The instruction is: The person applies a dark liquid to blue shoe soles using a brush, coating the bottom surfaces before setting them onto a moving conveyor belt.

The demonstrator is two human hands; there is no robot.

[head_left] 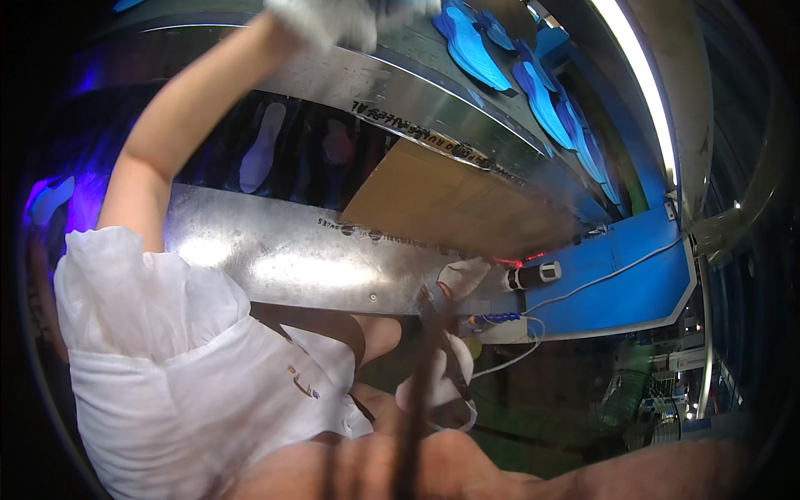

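My left arm reaches up across the left side to the top edge. There my left hand [325, 20], in a pale glove, is smeared by motion and partly cut off. Its fingers cannot be made out, and a bluish-white blur beside it is too unclear to name. The hand is over the near edge of a dark conveyor belt [421, 52]. Right of it lie several bright blue shoe insoles [477, 52], in pairs or overlapping along the belt. My bare right arm crosses the lower edge toward the right; its hand is not visible.
Below the belt runs a metal ledge [283, 262] with a brown cardboard sheet [450, 200] above it. Pale insole shapes [263, 150] show in the dark gap. A white cloth-like item [463, 277], a black-and-white cylinder [533, 276] and a cable [604, 279] are near a blue panel [617, 292].
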